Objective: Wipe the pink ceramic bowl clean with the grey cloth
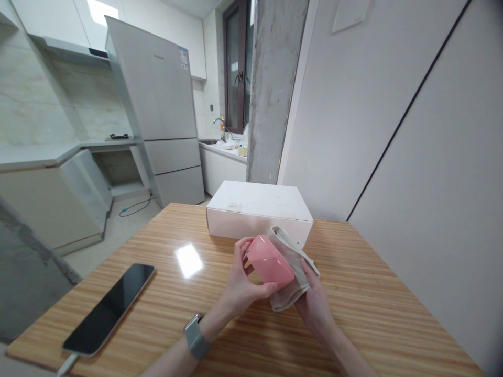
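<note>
My left hand (243, 283) grips a glossy pink case (269, 261) with rounded edges, thumb along its near end and fingers around its far side. The case is tilted above the table, and its exact kind does not show. My right hand (314, 296) holds a folded light grey cloth (288, 296) between thumb and fingers. That cloth sits against the right side of the pink case; the fingers beneath it are hidden. Just beyond both hands lies a closed white box (259, 207).
The wood-grain table (373, 303) spans the foreground. A smartphone (110, 311) with a charging cable (67, 364) rests at the left. A white wall (424, 173) borders the right side. Behind stand a rough concrete pillar (273, 94) and a grey refrigerator (157, 99).
</note>
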`<state>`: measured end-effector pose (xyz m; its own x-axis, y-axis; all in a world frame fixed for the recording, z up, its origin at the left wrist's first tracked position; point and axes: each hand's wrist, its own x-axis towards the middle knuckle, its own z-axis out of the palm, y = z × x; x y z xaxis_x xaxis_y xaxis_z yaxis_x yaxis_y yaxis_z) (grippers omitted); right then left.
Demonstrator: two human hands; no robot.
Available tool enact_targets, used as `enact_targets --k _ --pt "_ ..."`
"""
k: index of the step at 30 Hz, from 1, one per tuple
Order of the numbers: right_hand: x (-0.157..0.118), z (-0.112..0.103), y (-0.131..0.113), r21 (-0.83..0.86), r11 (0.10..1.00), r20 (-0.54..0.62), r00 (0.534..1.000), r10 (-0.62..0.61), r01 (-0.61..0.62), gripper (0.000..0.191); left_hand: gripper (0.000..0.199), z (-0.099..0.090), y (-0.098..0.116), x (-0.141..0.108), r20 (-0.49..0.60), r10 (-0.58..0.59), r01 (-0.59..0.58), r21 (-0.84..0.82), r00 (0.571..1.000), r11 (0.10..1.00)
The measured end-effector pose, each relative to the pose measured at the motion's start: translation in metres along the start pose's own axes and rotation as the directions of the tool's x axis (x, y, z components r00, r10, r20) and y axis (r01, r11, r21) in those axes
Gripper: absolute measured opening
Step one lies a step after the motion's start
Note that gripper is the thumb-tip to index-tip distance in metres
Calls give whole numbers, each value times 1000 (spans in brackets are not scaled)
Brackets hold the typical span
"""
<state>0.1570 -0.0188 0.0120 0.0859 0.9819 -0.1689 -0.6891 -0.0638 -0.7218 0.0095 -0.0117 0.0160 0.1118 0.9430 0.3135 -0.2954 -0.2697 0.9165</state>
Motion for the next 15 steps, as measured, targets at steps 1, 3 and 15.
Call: enact_targets --k 1,3,15 --pt "2 -1 1 9 1000 -20 1000 -12 12 34 85 -1 -1 1 12 -31 31 -48 999 998" --pt "5 -2 1 29 999 -65 997 -40 42 31 83 -4 -4 1 25 -88 91 -157 996 983" --pt "-4 3 -3 -62 986 136 977 164 -157 44 88 -2 12 -4 300 219 -324 369 929 871"
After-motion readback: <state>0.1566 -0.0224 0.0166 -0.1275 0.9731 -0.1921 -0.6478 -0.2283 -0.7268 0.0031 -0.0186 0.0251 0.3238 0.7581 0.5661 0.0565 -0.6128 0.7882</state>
